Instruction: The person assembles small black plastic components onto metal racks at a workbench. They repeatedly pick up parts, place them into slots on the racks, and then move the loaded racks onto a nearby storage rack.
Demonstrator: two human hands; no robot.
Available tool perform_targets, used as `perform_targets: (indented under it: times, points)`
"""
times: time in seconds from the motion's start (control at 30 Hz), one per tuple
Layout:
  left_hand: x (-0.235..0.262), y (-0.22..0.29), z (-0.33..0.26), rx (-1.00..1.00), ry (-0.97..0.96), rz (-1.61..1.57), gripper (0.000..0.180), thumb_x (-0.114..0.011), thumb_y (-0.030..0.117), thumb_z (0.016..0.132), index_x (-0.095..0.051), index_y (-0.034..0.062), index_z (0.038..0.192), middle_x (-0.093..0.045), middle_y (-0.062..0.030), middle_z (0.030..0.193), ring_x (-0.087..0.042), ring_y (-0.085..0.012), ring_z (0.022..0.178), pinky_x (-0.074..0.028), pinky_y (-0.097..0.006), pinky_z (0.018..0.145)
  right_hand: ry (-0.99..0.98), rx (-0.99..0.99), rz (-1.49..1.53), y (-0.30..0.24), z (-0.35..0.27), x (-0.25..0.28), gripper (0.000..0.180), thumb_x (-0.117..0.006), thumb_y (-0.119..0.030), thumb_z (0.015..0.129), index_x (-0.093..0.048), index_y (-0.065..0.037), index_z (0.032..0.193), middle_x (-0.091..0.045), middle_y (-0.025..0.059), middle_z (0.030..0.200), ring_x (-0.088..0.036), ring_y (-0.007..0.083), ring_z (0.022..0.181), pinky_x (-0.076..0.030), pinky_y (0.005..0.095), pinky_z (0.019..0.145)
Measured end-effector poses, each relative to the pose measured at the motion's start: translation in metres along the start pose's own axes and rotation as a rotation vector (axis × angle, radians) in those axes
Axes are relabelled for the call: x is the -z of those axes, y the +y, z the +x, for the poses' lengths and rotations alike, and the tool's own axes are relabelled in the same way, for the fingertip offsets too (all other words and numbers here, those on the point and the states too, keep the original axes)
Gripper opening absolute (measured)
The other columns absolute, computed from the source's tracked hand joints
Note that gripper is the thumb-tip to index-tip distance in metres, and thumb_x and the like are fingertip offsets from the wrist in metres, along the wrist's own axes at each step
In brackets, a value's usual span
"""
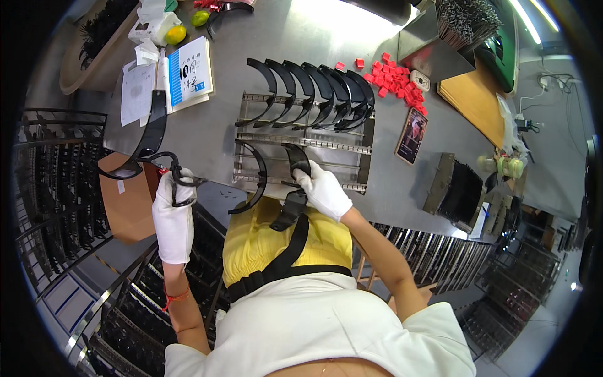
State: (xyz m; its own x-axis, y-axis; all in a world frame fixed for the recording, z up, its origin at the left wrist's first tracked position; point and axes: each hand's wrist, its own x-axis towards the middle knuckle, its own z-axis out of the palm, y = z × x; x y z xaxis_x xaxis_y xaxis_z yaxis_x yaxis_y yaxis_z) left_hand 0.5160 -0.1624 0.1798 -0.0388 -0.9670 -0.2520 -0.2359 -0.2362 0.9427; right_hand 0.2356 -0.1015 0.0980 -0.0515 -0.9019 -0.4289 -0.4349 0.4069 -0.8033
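Observation:
My left hand (173, 217), in a white glove, is closed around a black curved plastic piece (183, 175) with looped ends, held off the table's left front edge. Beside it, other glossy black curved pieces (154, 129) lie over that edge. My gloved right hand (323, 192) pinches a black curved plastic part (296, 157) at the near side of a metal rack (289, 137). Left of this part, a thinner black arc (259, 173) stands on the rack. Several similar black curved parts (293, 88) stand in a row along its far side.
Red small clips (392, 78) are heaped past the rack's right end, near a phone (411, 136). A notebook (191, 72) and fruit (176, 34) lie at the far left. A metal box of thin rods (427, 47) stands at the back right. A cardboard box (129, 210) sits beside my left hand.

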Motion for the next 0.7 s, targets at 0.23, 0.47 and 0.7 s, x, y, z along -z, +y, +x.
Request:
perform_targets:
  times: [0.23,0.47,0.7]
  points:
    - [0.012,0.001,-0.006,-0.097,-0.124,-0.146,0.016,-0.059,0.017,0.101,-0.060,0.0030,0.108,-0.058,0.0007,0.086,-0.050,-0.0076,0.077,-0.039,-0.022,0.070,0.159,-0.046,-0.355,-0.020,0.008,-0.030,0.033,-0.047,-0.029,0.098,-0.055,0.000,0.111,-0.066,0.0260,0.072,-0.066,0.0448,0.070,-0.052,0.0528,0.070]
    - [0.024,0.000,-0.013,-0.201,-0.183,-0.148,0.021,-0.054,0.022,0.102,-0.059,0.0012,0.104,-0.055,-0.0014,0.087,-0.047,-0.0098,0.072,-0.038,-0.024,0.067,0.087,-0.049,-0.466,-0.034,0.019,-0.036,0.040,-0.045,-0.032,0.100,-0.056,0.004,0.110,-0.067,0.0294,0.079,-0.066,0.0462,0.077,-0.051,0.0534,0.074]
    - [0.027,-0.011,-0.021,-0.264,-0.370,-0.201,0.013,-0.049,0.010,0.100,-0.057,0.0030,0.108,-0.054,-0.0016,0.089,-0.044,-0.0087,0.069,-0.036,-0.022,0.063,0.084,0.090,-0.716,-0.023,0.029,-0.042,0.041,-0.040,-0.034,0.102,-0.062,0.001,0.106,-0.068,0.0263,0.084,-0.067,0.0443,0.076,-0.053,0.0511,0.071]
